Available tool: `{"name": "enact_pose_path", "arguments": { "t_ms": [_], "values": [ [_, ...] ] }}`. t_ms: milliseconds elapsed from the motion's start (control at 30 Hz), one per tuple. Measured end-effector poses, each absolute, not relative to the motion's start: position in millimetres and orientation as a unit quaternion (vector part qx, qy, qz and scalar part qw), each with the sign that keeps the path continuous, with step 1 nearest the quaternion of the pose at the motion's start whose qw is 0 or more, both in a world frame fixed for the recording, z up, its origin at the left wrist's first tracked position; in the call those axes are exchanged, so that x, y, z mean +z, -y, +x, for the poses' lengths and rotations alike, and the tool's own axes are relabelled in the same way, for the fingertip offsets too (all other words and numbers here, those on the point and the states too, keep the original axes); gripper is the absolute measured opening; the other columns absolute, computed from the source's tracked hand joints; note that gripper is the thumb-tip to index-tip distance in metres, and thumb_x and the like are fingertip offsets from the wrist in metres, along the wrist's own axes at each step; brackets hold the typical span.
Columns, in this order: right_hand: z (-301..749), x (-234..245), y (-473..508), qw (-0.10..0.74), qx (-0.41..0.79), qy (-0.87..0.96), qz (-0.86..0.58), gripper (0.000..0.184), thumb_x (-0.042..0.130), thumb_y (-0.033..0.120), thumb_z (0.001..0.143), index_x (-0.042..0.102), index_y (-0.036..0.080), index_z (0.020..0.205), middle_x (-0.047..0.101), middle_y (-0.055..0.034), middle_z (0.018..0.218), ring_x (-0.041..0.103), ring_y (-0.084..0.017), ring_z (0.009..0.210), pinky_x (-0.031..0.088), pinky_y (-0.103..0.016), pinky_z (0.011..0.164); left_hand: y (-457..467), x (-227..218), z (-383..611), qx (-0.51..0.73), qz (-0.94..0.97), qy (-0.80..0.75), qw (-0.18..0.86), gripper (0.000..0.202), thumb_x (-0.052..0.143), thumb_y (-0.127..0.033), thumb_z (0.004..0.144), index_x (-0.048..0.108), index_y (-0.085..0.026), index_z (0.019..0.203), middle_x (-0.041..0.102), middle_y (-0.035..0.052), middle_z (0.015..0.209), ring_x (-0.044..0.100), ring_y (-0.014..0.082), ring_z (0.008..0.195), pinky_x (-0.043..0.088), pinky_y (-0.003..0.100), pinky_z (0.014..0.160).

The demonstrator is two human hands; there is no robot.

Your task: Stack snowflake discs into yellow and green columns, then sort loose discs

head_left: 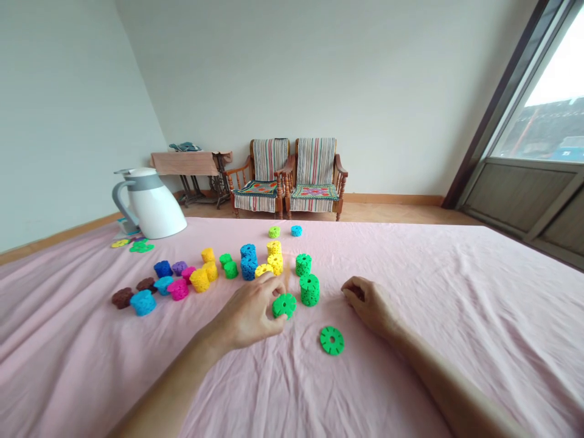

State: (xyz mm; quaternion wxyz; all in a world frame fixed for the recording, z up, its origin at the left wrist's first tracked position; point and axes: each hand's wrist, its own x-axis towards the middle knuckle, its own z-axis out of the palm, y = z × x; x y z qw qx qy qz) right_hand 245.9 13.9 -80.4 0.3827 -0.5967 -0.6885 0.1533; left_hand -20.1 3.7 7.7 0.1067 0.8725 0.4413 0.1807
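Observation:
My left hand [253,310] rests on the pink cloth [410,274] with its fingers closed round a green notched disc [284,305]. Just right of that disc stands a short green stack [309,289], with another green stack [303,264] behind it. My right hand [370,304] lies curled on the cloth to the right of the stacks, fingers folded in, and what they hold, if anything, is hidden. A single flat green disc [331,340] lies on the cloth between my two forearms. Behind my left hand stand a blue stack [249,261] and a yellow stack [275,256].
Left of my hands runs a row of small stacks: yellow [199,280], pink [177,289], light blue [143,302], brown [122,298], dark blue [162,268]. A white jug [150,202] stands far left. Two small pieces [285,231] lie further back. Two wooden chairs [287,176] stand by the wall.

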Motion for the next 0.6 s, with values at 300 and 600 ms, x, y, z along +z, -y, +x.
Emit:
{"name": "enact_pose_path", "arguments": {
  "t_ms": [300,600],
  "values": [
    [246.1,-81.4,-14.0,0.38,0.15,0.696,-0.59,0.013,0.047,0.02,0.078,0.058,0.021,0.072,0.057,0.0005,0.064,0.05,-0.012,0.059,0.037,-0.023,0.055,-14.3,-10.0,-23.2,0.14,0.874,-0.46,0.067,0.014,0.057,-0.023,0.066,0.049,-0.021,0.078,0.053,0.0004,0.085,0.053,0.0184,0.079,0.039,0.026,0.064],
    [246.4,-79.0,-12.1,0.374,0.159,0.693,-0.596,0.014,0.047,0.021,0.077,0.06,0.021,0.074,0.058,0.0003,0.065,0.052,-0.012,0.059,0.037,-0.023,0.055,4.0,3.8,-11.9,0.17,0.885,-0.418,0.117,0.023,0.061,-0.026,0.073,0.056,-0.021,0.095,0.055,0.0019,0.095,0.053,0.0183,0.086,0.042,0.028,0.074]
  ]
}}
